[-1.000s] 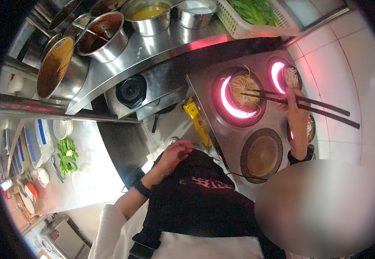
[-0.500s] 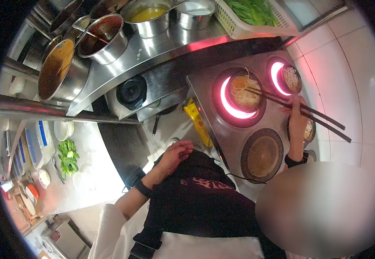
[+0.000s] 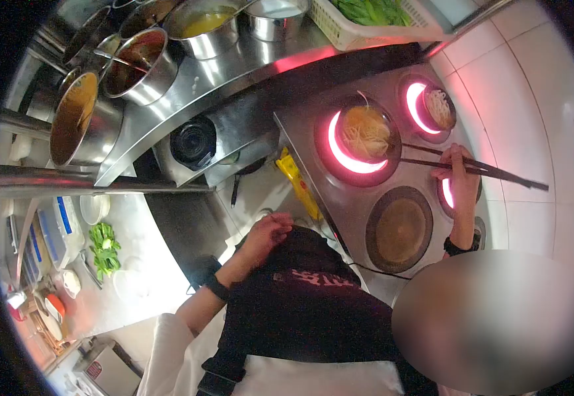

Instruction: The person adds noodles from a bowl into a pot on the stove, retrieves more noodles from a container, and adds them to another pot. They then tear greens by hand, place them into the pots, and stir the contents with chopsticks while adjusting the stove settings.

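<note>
My right hand [image 3: 457, 164] is closed around long dark chopsticks [image 3: 492, 173], with the tips apart at the right edge of the nearest noodle pot. In that pot, noodles [image 3: 366, 135] lie in yellowish broth above a glowing ring. Behind it, a smaller pot of pale noodles [image 3: 439, 109] sits by another lit ring. A third glow shows beside my right wrist, where my arm partly hides the burner. My left hand [image 3: 270, 236] rests in front of the black apron [image 3: 300, 297], fingers loosely bent and holding nothing.
An unlit round burner [image 3: 399, 230] lies nearest my body. Steel pots of sauce [image 3: 138, 69] and a basket of greens [image 3: 379, 26] line the raised shelf. A yellow packet [image 3: 298, 181] stands beside the stove. Leafy greens [image 3: 105, 247] lie on the left counter.
The chopsticks have pulled rightward out of the noodles, and their tips have spread apart. My left fingers have curled a little. The whole view has shifted slightly.
</note>
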Demonstrator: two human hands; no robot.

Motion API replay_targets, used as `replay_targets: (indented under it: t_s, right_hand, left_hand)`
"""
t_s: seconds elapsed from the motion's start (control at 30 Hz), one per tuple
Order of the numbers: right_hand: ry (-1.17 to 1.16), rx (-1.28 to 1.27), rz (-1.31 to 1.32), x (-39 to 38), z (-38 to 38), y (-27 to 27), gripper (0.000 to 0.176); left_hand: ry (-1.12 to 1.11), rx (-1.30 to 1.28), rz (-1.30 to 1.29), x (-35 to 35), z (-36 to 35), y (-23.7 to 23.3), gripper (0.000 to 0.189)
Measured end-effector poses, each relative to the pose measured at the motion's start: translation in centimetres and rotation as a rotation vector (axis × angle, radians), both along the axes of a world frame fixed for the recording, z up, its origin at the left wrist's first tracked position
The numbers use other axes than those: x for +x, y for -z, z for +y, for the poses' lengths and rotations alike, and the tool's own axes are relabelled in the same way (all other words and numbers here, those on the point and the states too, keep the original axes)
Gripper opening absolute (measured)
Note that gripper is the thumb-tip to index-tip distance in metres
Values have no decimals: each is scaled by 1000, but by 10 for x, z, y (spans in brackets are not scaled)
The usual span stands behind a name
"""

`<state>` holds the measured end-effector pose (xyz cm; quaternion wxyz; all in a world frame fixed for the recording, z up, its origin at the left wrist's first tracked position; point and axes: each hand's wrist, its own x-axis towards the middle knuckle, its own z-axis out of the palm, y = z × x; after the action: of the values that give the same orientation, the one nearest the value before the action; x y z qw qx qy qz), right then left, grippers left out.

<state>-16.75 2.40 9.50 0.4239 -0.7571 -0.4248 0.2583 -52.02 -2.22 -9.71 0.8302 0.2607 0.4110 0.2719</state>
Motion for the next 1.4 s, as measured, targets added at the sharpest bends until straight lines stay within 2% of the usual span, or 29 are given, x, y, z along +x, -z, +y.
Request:
replay_targets:
  t_s: [0.1,0.2,0.23,0.3,0.37,0.4,0.43,0.5,0.57,0.6,0.63,0.7,0.73,0.8,0.83,0.9,0.93,0.97,1.03,1.23,1.33,1.4]
  right_hand:
    - [22,103,26,11,2,36,32]
    - [24,173,26,29,12,74,31]
    - [40,203,71,28,17,75,30]
    - [13,174,-24,23,24,56,29]
    - [89,188,-81,4,31,35,29]
    - [89,184,-81,14,40,45,29]
    - [-10,325,-328,22,54,54,28]
    - [-115,461,-575,27,64,62,27]
    - [40,315,100,-13,74,37,26]
    - [39,313,101,-15,77,46,26]
    - [-159,397,-95,-14,84,61,26]
    - [-357,478,-296,-9,87,77,26]
    - [-309,318,-303,-2,86,77,26]
    - [-266,165,-309,9,82,62,26]
    - [-295,93,-394,0,69,23,24]
    - [-325,21,-476,2,64,6,27]
    - [-235,165,-371,12,67,17,22]
    - [-143,307,-263,22,68,33,26]
    - [-212,229,-899,27,65,55,26]
    - [-168,99,106,0,27,47,24]
    - [-117,167,20,3,9,15,23]
    - [-54,136,-10,13,8,29,24]
  left_hand:
    - [-12,-49,-30,-4,-2,15,28]
    - [-43,-135,-43,1,1,4,28]
    - [-67,-207,-18,1,2,-4,29]
    - [-64,-198,-8,0,2,-12,29]
    - [-62,-192,3,-2,-1,-9,29]
    - [-75,-183,1,-3,-2,-4,29]
    - [-90,-174,-1,-4,-4,-2,29]
    - [-98,-190,3,-4,-5,-2,28]
    - [-110,-208,7,-4,-6,-3,28]
    - [-113,-217,5,-4,-6,-5,28]
    - [-116,-225,3,-4,-6,-5,29]
    - [-117,-233,-1,-4,-5,-4,30]
    - [-120,-242,-4,-4,-5,-3,31]
    - [-124,-226,-19,-6,-4,-3,31]
    - [-127,-212,-30,-7,-4,-3,32]
    - [-127,-213,-26,-10,-5,0,32]
    - [-121,-216,-22,-11,-6,0,32]
    - [-121,-213,-20,-11,-6,0,32]
    - [-128,-214,-15,-12,-6,-1,32]
    - [-131,-202,-68,-9,-1,-14,29]
    - [-126,-202,-9,-5,0,-13,28]
    - [-139,-203,3,-4,-1,-16,28]
